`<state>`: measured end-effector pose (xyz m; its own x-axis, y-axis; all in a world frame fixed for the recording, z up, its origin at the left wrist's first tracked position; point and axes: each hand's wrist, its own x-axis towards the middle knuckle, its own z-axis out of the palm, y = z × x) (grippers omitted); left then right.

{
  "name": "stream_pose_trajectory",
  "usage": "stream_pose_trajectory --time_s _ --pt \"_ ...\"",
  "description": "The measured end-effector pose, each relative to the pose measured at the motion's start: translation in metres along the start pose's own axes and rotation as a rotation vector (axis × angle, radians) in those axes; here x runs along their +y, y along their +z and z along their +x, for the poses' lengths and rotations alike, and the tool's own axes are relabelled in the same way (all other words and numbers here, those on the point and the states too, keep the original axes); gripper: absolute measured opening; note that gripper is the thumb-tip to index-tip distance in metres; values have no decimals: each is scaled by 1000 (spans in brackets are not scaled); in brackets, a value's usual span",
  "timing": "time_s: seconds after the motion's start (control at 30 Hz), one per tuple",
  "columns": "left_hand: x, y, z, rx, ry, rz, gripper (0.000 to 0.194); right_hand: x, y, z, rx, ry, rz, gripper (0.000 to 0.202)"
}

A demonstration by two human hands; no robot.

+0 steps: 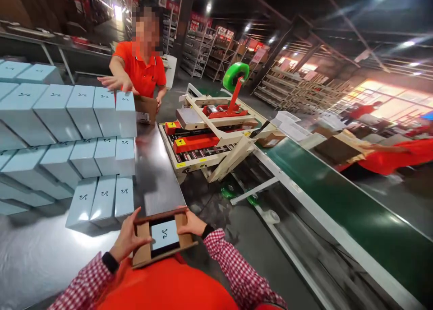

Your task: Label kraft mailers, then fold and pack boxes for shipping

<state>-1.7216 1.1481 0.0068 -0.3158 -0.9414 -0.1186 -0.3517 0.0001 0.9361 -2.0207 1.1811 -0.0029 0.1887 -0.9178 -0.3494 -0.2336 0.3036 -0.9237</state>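
An upright brown cardboard box [142,252] is held between my two hands at the table's near edge. Its short flaps are folded inward, while the long ones stand up. Between the short flaps shows a pale blue box [165,234] with a black squiggle, lying inside the carton. My left hand [126,238] grips the carton's left end, thumb over the flap. Round the right end is my right hand [192,224], its thumb pressing on that flap. Just beyond my left hand stand stacked pale blue boxes [103,199] of the same look.
A metal table [158,179] bears the stacks. Across it, a person in orange [145,73] reaches over the boxes, a cardboard carton [146,109] beside them. To the right stand a carton-sealing machine [216,120] and a green conveyor belt [321,188]. More workers are at far right.
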Motion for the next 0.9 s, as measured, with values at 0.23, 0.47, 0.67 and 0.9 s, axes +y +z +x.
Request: stream_pose_trajectory --time_s 0.23,0.47,0.67,0.9 --pt "-31 22 -44 144 355 333 45 -27 -32 14 -10 -267 -113 73" --pt "-27 17 -39 84 499 668 46 -81 -31 -34 -116 -516 -743 62" --pt "5 65 10 152 439 573 35 -64 54 -6 -84 -479 -891 94" --pt "-7 27 -1 148 681 502 47 -57 40 27 -169 -471 -1073 97"
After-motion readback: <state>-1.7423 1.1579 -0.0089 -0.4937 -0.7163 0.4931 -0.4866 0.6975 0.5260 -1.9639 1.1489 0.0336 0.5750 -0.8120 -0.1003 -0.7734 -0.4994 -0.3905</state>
